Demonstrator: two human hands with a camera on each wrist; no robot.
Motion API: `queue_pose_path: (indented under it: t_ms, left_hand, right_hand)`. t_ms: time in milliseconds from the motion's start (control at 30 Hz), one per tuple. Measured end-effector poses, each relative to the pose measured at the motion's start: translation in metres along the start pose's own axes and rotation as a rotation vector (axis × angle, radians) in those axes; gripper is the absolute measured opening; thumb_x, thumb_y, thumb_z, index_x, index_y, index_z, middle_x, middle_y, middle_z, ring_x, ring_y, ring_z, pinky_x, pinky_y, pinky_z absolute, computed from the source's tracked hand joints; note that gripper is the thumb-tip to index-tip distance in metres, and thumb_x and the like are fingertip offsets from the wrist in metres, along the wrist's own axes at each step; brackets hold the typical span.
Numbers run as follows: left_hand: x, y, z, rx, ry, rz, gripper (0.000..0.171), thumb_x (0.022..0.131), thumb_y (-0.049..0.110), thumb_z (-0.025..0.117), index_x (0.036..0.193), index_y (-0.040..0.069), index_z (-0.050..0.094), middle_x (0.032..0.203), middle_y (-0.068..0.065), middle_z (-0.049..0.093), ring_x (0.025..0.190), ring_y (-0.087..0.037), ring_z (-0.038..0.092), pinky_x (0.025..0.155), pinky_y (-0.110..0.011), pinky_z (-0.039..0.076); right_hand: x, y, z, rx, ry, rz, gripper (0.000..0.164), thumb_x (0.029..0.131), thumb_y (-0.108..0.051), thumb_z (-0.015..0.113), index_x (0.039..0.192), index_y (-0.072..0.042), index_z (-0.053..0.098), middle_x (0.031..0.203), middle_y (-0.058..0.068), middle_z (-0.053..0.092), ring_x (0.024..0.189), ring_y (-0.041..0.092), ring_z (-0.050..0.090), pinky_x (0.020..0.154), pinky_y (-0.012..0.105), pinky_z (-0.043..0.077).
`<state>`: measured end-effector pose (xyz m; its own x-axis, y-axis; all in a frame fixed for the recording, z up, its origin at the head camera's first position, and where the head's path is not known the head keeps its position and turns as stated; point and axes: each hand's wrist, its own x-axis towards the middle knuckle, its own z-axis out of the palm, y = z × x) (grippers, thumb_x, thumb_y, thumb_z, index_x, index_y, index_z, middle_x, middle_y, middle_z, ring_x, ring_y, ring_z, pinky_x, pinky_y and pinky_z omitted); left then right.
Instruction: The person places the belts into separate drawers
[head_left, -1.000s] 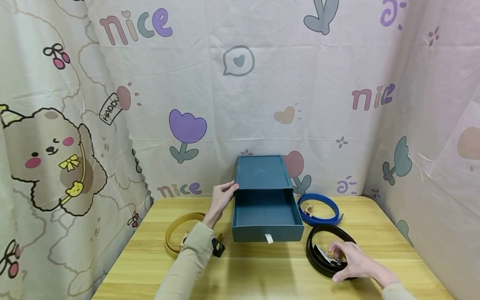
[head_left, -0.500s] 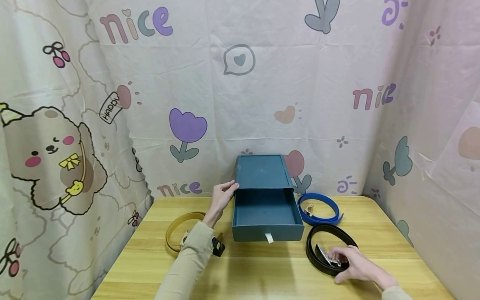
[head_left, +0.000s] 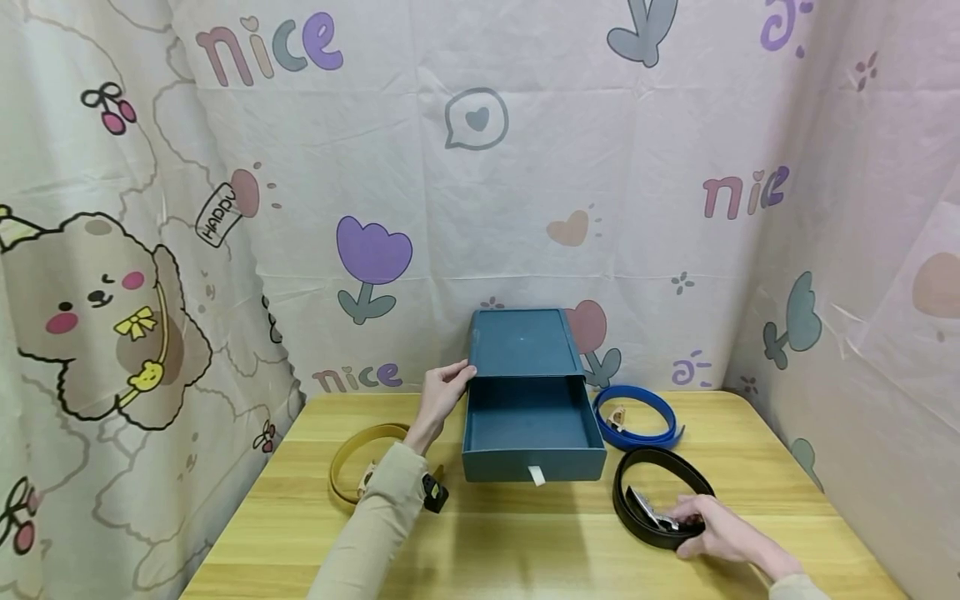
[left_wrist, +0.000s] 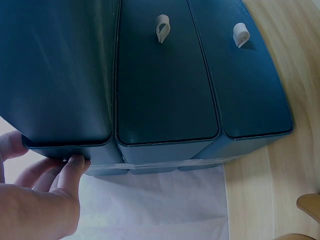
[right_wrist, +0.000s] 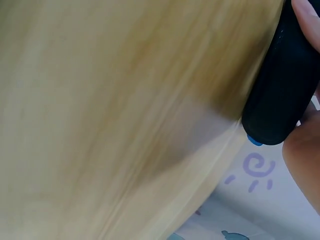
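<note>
A coiled black belt (head_left: 637,523) with a silver buckle (head_left: 654,512) lies at the right of the table. My right hand (head_left: 716,529) grips the near right side of its coil, fingers inside the loop and thumb outside. In the right wrist view the dark belt band (right_wrist: 280,85) sits between thumb and fingers. My left hand (head_left: 444,398) holds the upper left front corner of a dark blue drawer unit (head_left: 525,342). Its top drawer (head_left: 534,465) stands pulled out, with nothing inside and a white pull tab (head_left: 536,476). Two lower drawers (left_wrist: 165,85) are shut in the left wrist view.
A coiled blue belt (head_left: 651,440) with a gold buckle lies behind the black one, right of the drawer unit. Left of the unit, a coiled tan belt (head_left: 341,462) is partly hidden by my left sleeve (head_left: 375,517). A printed curtain (head_left: 480,208) hangs behind the table.
My right hand has lowered onto the black belt and its fingers have closed round the coil's near right side. The left hand keeps its place on the drawer unit.
</note>
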<state>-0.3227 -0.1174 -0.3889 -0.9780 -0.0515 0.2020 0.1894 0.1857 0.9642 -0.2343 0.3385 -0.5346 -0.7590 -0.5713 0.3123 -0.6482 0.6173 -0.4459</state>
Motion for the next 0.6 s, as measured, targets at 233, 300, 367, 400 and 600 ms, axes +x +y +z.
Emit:
queue_pose_path:
  t_ms: [233, 300, 367, 400, 600]
  left_hand:
    - [-0.0003, 0.0005, 0.0000, 0.003, 0.001, -0.002, 0.043, 0.099, 0.021, 0.063, 0.136, -0.002, 0.061, 0.138, -0.021, 0.062, 0.123, -0.031, 0.062, 0.103, -0.045, 0.053]
    - [-0.0003, 0.0004, -0.0003, -0.003, -0.001, -0.005, 0.044, 0.099, 0.021, 0.063, 0.136, -0.001, 0.061, 0.139, -0.021, 0.062, 0.126, -0.033, 0.061, 0.105, -0.047, 0.051]
    - [-0.0003, 0.0003, -0.0006, -0.008, -0.002, -0.007, 0.044, 0.099, 0.021, 0.064, 0.137, -0.001, 0.060, 0.140, -0.021, 0.061, 0.128, -0.034, 0.060, 0.107, -0.048, 0.050]
    - [-0.0003, 0.0003, -0.0007, -0.008, -0.002, -0.006, 0.044, 0.099, 0.021, 0.064, 0.137, -0.001, 0.060, 0.140, -0.021, 0.061, 0.129, -0.034, 0.059, 0.107, -0.048, 0.049]
    - [-0.0004, 0.0003, -0.0008, -0.005, -0.011, 0.006, 0.045, 0.099, 0.022, 0.064, 0.137, -0.002, 0.060, 0.142, -0.021, 0.059, 0.132, -0.036, 0.057, 0.109, -0.049, 0.046]
  right_hand:
    - [0.0037, -0.0005, -0.0009, 0.069, -0.011, -0.078, 0.048, 0.060, -0.012, 0.088, 0.107, -0.014, 0.079, 0.082, -0.010, 0.069, 0.099, -0.007, 0.058, 0.075, 0.017, 0.043]
    - [0.0051, -0.0011, -0.0012, 0.090, -0.020, -0.101, 0.051, 0.060, -0.009, 0.087, 0.110, -0.012, 0.079, 0.079, -0.010, 0.065, 0.093, -0.007, 0.055, 0.072, 0.018, 0.042]
    - [0.0041, -0.0031, -0.0028, 0.062, -0.022, -0.068, 0.050, 0.061, -0.011, 0.087, 0.111, -0.013, 0.078, 0.085, -0.005, 0.071, 0.097, -0.005, 0.057, 0.075, 0.020, 0.044]
    - [0.0036, -0.0041, -0.0038, 0.051, -0.026, -0.047, 0.049, 0.063, -0.013, 0.086, 0.111, -0.014, 0.078, 0.088, -0.003, 0.073, 0.097, -0.002, 0.059, 0.076, 0.021, 0.045]
    - [0.0009, -0.0068, -0.0065, -0.015, -0.020, 0.039, 0.047, 0.066, -0.020, 0.086, 0.113, -0.018, 0.078, 0.106, 0.002, 0.078, 0.115, 0.009, 0.062, 0.090, 0.021, 0.046]
